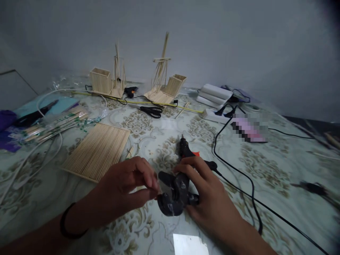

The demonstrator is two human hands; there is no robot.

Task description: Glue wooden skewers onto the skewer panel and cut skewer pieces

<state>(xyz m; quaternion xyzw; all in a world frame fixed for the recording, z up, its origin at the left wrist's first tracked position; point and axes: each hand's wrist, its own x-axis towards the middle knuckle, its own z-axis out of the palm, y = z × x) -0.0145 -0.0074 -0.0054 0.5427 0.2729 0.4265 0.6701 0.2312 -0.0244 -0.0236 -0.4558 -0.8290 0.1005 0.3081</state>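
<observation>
My right hand [209,198] grips a black hot glue gun [178,184] low over the table, nozzle pointing away from me; its black cord [239,173] runs off to the right. My left hand [127,184] is pinched at the gun's rear end, thumb and fingertips touching it, holding something thin that I cannot make out. A black band sits on my left wrist [66,223]. A flat panel of glued wooden sticks [97,150] lies just left of my hands.
Two small stick models with box and mast [106,81] [166,86] stand at the back. Black scissors [151,111], a second glue gun [130,91], packs of sticks [53,124], white cables [32,152], a power strip [215,115] and a long yellow stick lie around.
</observation>
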